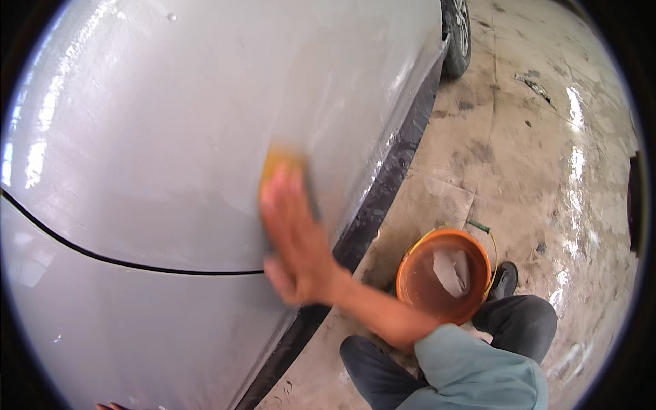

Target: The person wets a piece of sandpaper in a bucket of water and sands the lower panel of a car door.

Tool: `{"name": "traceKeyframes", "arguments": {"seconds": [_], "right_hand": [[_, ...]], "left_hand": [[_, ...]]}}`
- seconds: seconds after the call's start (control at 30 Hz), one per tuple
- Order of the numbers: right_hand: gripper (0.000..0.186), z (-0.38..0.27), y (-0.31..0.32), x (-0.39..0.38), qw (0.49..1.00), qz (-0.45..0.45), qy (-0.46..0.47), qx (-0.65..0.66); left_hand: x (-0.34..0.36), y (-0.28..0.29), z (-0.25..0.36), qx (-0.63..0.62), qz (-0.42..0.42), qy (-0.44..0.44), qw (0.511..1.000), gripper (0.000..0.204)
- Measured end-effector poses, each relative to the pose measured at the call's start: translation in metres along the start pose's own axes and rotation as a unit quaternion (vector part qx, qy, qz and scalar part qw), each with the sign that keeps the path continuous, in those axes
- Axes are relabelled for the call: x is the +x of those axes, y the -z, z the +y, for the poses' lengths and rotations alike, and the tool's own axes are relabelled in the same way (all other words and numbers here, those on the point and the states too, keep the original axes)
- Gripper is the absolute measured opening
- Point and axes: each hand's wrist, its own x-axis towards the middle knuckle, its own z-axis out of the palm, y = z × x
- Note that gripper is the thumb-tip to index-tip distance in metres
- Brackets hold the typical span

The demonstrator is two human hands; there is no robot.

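Sponge is the yellow thing under your right hand, and you press it flat on the side of the grey car, near where two panels meet. Your fingers lie spread over it, so the grip is a flat press on the sponge and not a closed fist. The hand looks blurry, so I think you are rubbing with it right now

Your left hand only peeks in at the bottom edge, low by the car. I cannot tell if it is open or closed

The car side looks shiny and wet in many spots, mostly up high and to the left. I see no foam on it, so I cannot tell how much is already washed. The dark strip along the bottom of the car seems dull and may need a wipe too

An orange bucket sits on the wet floor just beside your knee, with a cloth lying inside. A car wheel shows far up
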Motion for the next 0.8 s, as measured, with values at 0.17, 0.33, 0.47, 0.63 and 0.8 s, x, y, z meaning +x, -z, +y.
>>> {"name": "traceKeyframes", "arguments": {"seconds": [0.17,0.33,0.47,0.63,0.8], "right_hand": [[0.068,0.020,0.025,0.059,0.997,0.033,-0.013,0.067],[0.069,-0.007,0.004,0.001,0.999,-0.031,-0.016,0.029],[0.068,0.014,0.024,0.041,1.000,-0.002,0.002,0.019],[0.065,-0.008,-0.002,-0.022,0.998,0.000,-0.029,0.047],[0.067,0.004,0.014,0.030,0.999,0.025,-0.035,0.031]], "left_hand": [[0.004,0.000,0.000,-0.003,-0.007,0.000,1.000,0.065],[0.000,-0.003,0.005,-0.005,0.007,0.012,1.000,0.064],[0.008,-0.003,-0.001,0.007,0.016,-0.041,0.999,0.062],[0.011,-0.012,0.004,0.043,0.052,-0.104,0.992,0.061],[0.015,-0.002,0.009,0.025,0.019,-0.051,0.998,0.062]]}}
